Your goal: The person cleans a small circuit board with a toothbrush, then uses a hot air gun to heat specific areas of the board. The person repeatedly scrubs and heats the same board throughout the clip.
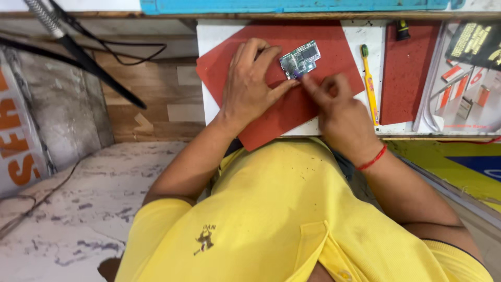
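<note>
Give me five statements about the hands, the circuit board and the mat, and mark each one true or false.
1. The small circuit board lies on a red mat. True.
2. The left hand touches the board's left edge. True.
3. The right hand holds the yellow toothbrush. False: the toothbrush lies untouched to the right of the mat, and the right hand's fingers press at the board's lower edge.
4. A red thread circles the right wrist. True.
5. The person wears a blue shirt. False: the shirt is yellow.
</note>
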